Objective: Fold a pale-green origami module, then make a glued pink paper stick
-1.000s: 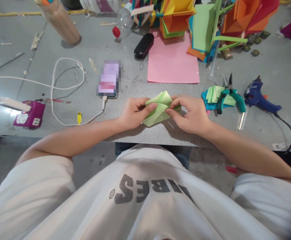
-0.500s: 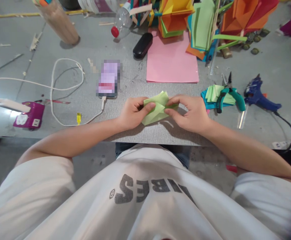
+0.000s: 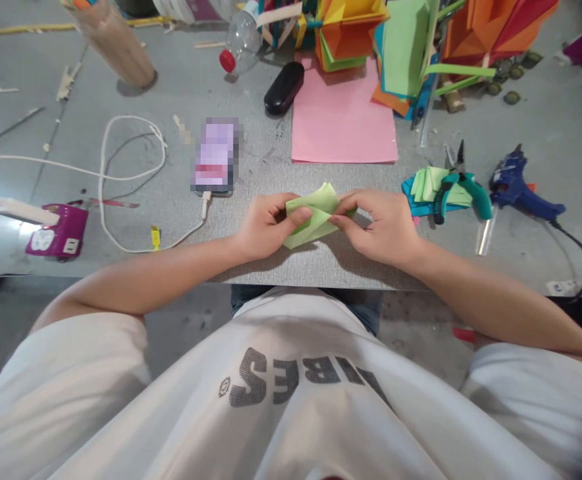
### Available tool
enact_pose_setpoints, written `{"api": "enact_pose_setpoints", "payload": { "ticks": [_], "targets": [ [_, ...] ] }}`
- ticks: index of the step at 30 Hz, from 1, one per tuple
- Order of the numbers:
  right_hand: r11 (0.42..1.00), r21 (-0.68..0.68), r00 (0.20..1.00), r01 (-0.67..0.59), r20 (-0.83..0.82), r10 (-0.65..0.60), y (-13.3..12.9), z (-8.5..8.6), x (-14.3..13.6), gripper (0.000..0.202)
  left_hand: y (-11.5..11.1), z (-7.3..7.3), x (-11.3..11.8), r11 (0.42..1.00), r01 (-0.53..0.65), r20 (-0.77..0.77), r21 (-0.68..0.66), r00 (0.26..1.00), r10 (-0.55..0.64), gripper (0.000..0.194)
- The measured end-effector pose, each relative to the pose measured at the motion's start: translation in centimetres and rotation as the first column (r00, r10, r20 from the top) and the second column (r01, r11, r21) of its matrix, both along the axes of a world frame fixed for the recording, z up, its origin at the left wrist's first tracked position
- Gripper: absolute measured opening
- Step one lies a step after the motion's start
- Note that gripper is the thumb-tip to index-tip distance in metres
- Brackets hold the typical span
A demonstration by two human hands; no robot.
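Observation:
A folded piece of light green paper (image 3: 315, 203) is held just above the table's front edge, between both hands. My left hand (image 3: 269, 227) grips its left side, with the thumb lying on top and the fingers behind. At the right side my right hand (image 3: 378, 223) pinches the paper between thumb and forefinger. Folds and layers show on the paper's upper face; its underside is hidden. To the right of my right hand lie small folded green papers (image 3: 428, 185) on blue ones, with teal-handled pliers (image 3: 463, 190) on top.
Pink sheets (image 3: 343, 123) lie ahead, near a black case (image 3: 284, 89). A phone (image 3: 215, 157) with a white cable lies left; a blue glue gun (image 3: 521, 183) lies right. Further back are a bottle (image 3: 243, 40), a wooden cup (image 3: 118, 50) and orange folded paper (image 3: 491, 33).
The right fingers have shifted slightly on the green paper, and its right flap has turned, so less of it shows beyond the fingers. Both hands keep their hold.

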State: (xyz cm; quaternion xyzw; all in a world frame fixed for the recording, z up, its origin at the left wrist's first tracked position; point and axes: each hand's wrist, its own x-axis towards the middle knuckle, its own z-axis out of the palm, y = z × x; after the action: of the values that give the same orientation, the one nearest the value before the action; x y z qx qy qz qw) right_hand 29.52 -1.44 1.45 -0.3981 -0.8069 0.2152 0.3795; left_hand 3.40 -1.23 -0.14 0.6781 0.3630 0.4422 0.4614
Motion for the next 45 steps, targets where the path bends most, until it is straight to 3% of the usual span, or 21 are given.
{"api": "enact_pose_setpoints", "payload": {
  "ticks": [11,16,22,26,32,38,45],
  "targets": [
    [0.997,0.072,0.999,-0.038,-0.028,0.040,-0.2,0.1,-0.2,0.013,-0.2,0.6,0.2,0.996,-0.066,-0.062,0.061,0.996,0.070,0.033],
    [0.998,0.043,0.989,-0.036,-0.144,0.042,-0.1,-0.1,-0.2,0.017,-0.1,0.4,-0.1,0.984,-0.144,-0.088,0.107,0.984,0.154,0.030],
    [0.998,0.006,0.943,-0.057,-0.328,0.056,0.2,-1.7,-0.9,0.066,-0.1,-0.8,-0.1,0.975,-0.186,-0.028,0.121,0.981,0.191,0.046],
    [0.999,0.025,0.949,-0.027,-0.313,0.033,0.0,-2.2,-0.7,0.061,-0.1,-0.9,-0.2,0.980,-0.158,-0.002,0.118,0.987,0.159,0.054],
    [0.992,-0.122,0.949,0.031,-0.307,-0.067,0.1,-2.0,0.7,0.064,0.2,-1.1,-0.7,0.975,-0.193,0.060,0.109,0.980,0.188,0.053],
    [0.988,-0.151,0.943,0.022,-0.326,-0.070,0.4,-1.3,1.2,0.064,0.7,-1.2,-0.9,0.963,-0.231,0.069,0.139,0.972,0.223,0.059],
    [0.980,-0.190,0.960,0.053,-0.260,-0.102,0.4,-0.8,1.6,0.044,0.4,-0.9,-1.0,0.958,-0.247,0.076,0.143,0.968,0.238,0.056]
  ]
}}
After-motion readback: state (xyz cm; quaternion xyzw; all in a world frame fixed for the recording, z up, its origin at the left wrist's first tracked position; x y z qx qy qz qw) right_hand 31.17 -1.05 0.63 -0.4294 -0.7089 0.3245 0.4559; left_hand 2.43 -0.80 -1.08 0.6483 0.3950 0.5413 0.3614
